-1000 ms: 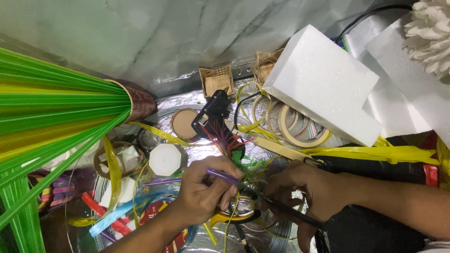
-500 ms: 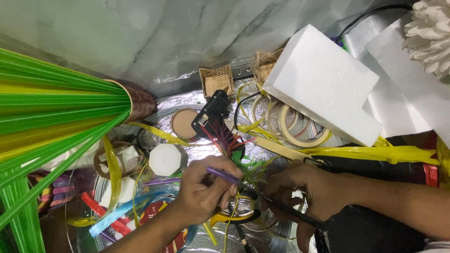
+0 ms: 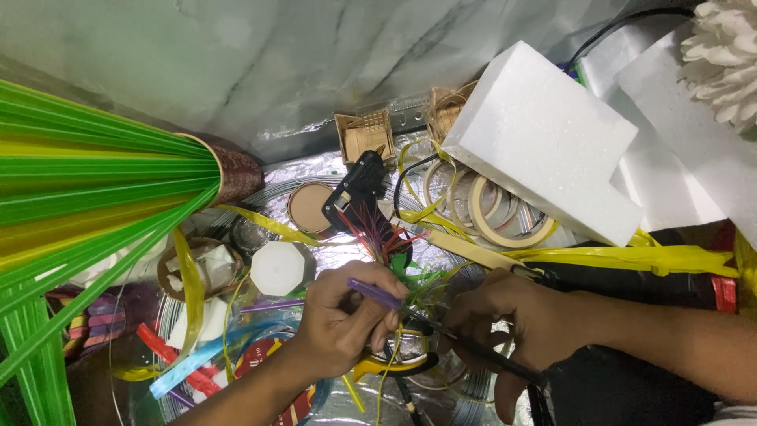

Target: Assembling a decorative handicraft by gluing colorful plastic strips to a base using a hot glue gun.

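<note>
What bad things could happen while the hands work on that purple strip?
1. The right hand grips a thin dark tool whose tip sits close to the left hand, so a slip might poke a finger.
2. The left hand pinches the purple strip among loose green and yellow strips; they could tangle.
3. A glue gun lies just beyond, and may be hot.

The single head-worn view looks steeply down, close over a cluttered foil-covered work surface (image 3: 315, 170).

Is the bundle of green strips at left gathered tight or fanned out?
Fanned out. The green strips are gathered at one end in a brown woven sleeve and spread wide toward the left edge of the picture.
</note>
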